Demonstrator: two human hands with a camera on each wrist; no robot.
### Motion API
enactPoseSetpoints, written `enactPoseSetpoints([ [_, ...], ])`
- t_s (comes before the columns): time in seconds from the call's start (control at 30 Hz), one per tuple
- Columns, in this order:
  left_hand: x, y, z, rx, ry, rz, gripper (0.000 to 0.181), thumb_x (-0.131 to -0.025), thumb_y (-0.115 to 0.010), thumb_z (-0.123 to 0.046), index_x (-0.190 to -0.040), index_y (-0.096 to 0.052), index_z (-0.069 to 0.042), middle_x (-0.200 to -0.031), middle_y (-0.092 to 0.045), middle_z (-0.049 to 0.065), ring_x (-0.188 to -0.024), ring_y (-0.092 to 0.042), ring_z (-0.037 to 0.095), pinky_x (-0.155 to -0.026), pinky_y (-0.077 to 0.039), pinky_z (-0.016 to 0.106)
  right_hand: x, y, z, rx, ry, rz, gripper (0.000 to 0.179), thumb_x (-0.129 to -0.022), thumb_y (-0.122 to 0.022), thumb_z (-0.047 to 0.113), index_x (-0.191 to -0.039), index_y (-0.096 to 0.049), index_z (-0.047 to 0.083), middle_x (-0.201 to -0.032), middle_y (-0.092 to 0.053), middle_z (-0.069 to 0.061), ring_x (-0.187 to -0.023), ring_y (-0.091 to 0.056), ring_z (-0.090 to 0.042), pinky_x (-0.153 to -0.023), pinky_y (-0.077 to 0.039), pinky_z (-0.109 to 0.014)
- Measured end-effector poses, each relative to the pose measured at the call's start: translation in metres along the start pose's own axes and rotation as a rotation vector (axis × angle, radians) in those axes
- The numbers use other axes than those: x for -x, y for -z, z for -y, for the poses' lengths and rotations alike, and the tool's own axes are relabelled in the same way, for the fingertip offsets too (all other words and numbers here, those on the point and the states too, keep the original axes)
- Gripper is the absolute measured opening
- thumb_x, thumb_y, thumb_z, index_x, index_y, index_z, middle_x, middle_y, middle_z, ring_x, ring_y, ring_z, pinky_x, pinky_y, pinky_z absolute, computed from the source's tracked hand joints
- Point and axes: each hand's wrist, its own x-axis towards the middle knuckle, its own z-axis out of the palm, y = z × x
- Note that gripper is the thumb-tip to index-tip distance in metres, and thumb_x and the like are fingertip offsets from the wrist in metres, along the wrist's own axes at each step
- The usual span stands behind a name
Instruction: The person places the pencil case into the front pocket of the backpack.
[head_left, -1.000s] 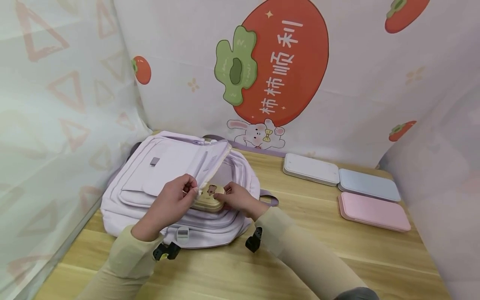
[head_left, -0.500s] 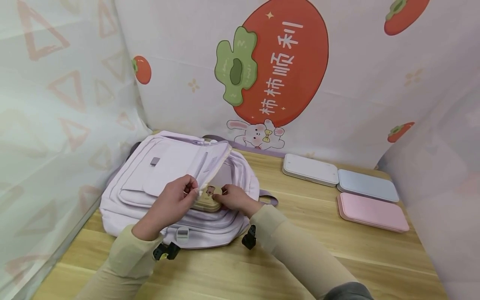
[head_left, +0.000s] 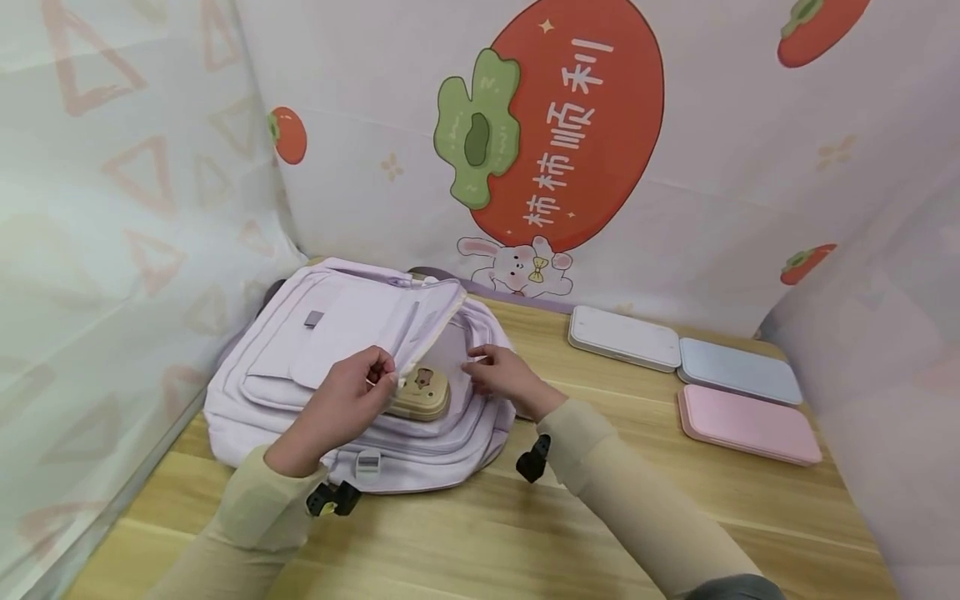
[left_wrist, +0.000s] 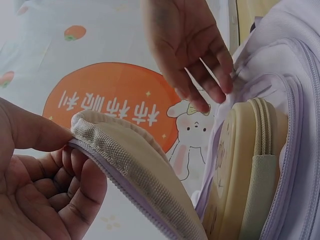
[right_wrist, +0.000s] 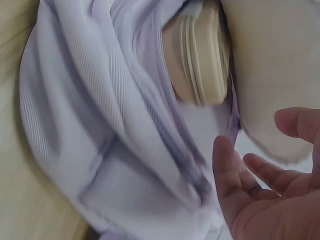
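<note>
A pale lilac backpack point(head_left: 337, 325) lies on the table with one zipped compartment unzipped. My left hand point(head_left: 348, 400) pinches the edge of the raised flap point(left_wrist: 135, 155) between thumb and curled fingers. Inside the opening sits a cream zippered pencil case point(head_left: 422, 396) with a brown bear on its top, partly covered by the flap. Just right of the case hovers my right hand point(head_left: 510, 379), its fingers loosely bent with nothing between them. In the right wrist view the pencil case point(right_wrist: 200, 55) rests in the pocket, apart from the right fingertips point(right_wrist: 222, 147).
On the right of the wooden table point(head_left: 600, 517) lie a white flat case point(head_left: 624, 336), a light blue one point(head_left: 738, 369) and a pink one point(head_left: 750, 423). Printed cloth walls point(head_left: 360, 108) enclose the table at the back and sides.
My right hand has let go of the pencil case and drawn back to the right. The case stays in the opening. My left hand keeps holding the flap.
</note>
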Motion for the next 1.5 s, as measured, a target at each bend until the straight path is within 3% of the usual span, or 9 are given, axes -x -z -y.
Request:
enactPoseSetpoints([
  [0.13,0.0,0.001,0.0,0.012,-0.002,0.0,0.01,-0.096,-0.057,0.001,-0.091,-0.058,-0.007,-0.078,-0.057,0.0,-0.07,-0.053,0.014,-0.065,-0.045,0.028,0.003,0.022,-0.003,-0.091,-0.015,0.0,0.052,-0.105,-0.059,0.021,-0.147,-0.045,-0.007,-0.126,-0.059,-0.028,-0.106,-0.066,-0.035,-0.088,-0.058,-0.039],
  [0.4,0.001,0.002,-0.001,0.039,0.012,-0.002,0.009,-0.097,-0.057,0.0,-0.091,-0.059,-0.006,-0.076,-0.055,0.0,-0.065,-0.051,0.013,-0.061,-0.044,0.028,0.012,0.059,-0.012,-0.219,-0.032,0.043,0.056,-0.109,-0.051,0.026,-0.152,-0.038,-0.007,-0.136,-0.051,-0.026,-0.124,-0.057,-0.038,-0.098,-0.053,-0.039],
  [0.63,0.0,0.002,0.0,0.04,0.013,-0.006,0.009,-0.098,-0.056,-0.001,-0.091,-0.059,-0.006,-0.076,-0.055,0.0,-0.065,-0.051,0.014,-0.062,-0.044,0.028,0.021,0.082,-0.024,-0.304,0.038,0.095,0.057,-0.111,-0.041,0.027,-0.155,-0.032,-0.008,-0.141,-0.047,-0.033,-0.134,-0.049,-0.046,-0.106,-0.046,-0.05],
  [0.8,0.001,0.002,0.0,0.034,0.014,-0.007,0.008,-0.097,-0.057,-0.002,-0.091,-0.059,-0.006,-0.076,-0.056,-0.001,-0.067,-0.052,0.014,-0.063,-0.044,0.027,0.027,0.099,-0.034,-0.299,0.039,0.076,0.057,-0.112,-0.04,0.03,-0.155,-0.032,-0.006,-0.142,-0.049,-0.028,-0.133,-0.05,-0.043,-0.108,-0.044,-0.049],
  [1.0,0.001,0.004,0.0,0.033,0.003,-0.021,0.008,-0.097,-0.056,-0.001,-0.091,-0.059,-0.006,-0.078,-0.057,0.0,-0.068,-0.053,0.014,-0.062,-0.046,0.027,0.038,0.121,-0.047,-0.287,0.03,0.045,0.061,-0.112,-0.038,0.034,-0.157,-0.028,-0.007,-0.147,-0.046,-0.029,-0.124,-0.059,-0.026,-0.102,-0.05,-0.038],
  [1.33,-0.002,0.004,-0.002,0.008,-0.005,-0.04,0.008,-0.095,-0.055,0.001,-0.091,-0.057,-0.006,-0.081,-0.057,0.002,-0.075,-0.054,0.017,-0.066,-0.046,0.029,0.053,0.147,-0.061,-0.267,0.026,0.002,0.063,-0.112,-0.039,0.034,-0.156,-0.027,-0.009,-0.127,-0.06,-0.006,-0.115,-0.061,-0.015,-0.098,-0.052,-0.033],
  [1.5,-0.001,0.004,-0.003,0.005,0.005,-0.032,0.009,-0.096,-0.056,0.001,-0.091,-0.057,-0.006,-0.079,-0.055,0.002,-0.071,-0.052,0.016,-0.063,-0.044,0.028,0.059,0.156,-0.073,-0.218,0.011,-0.018,0.065,-0.112,-0.041,0.035,-0.154,-0.026,-0.012,-0.138,-0.056,-0.021,-0.116,-0.062,-0.018,-0.096,-0.053,-0.032],
])
